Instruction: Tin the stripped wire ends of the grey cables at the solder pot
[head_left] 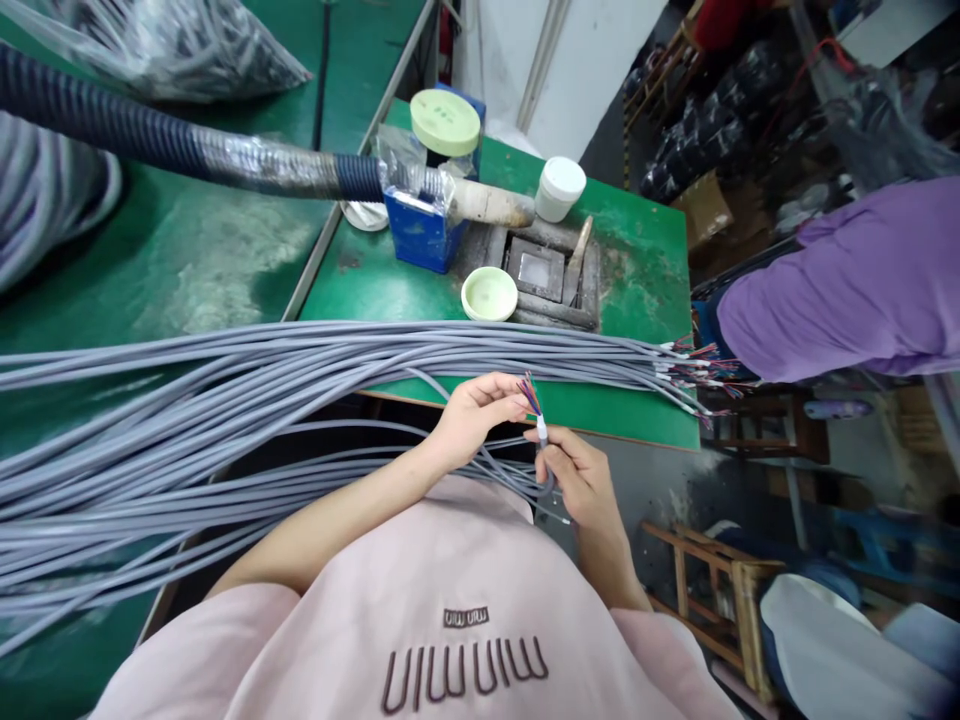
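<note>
My right hand (pixel 576 474) is closed around the end of a grey cable (pixel 545 462), just below a white band on it. Fanned coloured wires (pixel 529 393) stick up out of that cable end. My left hand (pixel 480 415) pinches at these wires with thumb and forefinger, level with their tips. Behind my hands a thick bundle of grey cables (pixel 420 345) runs across the bench, its stripped ends (pixel 701 370) showing coloured wires at the right. More grey cables (pixel 300 500) pass under my left forearm.
On the green bench (pixel 645 250) stand a square solder pot (pixel 536 268), a pale green dish (pixel 490 294), a white lidded tub (pixel 559 188) and a blue box (pixel 424 232). A ribbed hose (pixel 262 165) crosses at left. A person in a purple sleeve (pixel 847 280) is at right.
</note>
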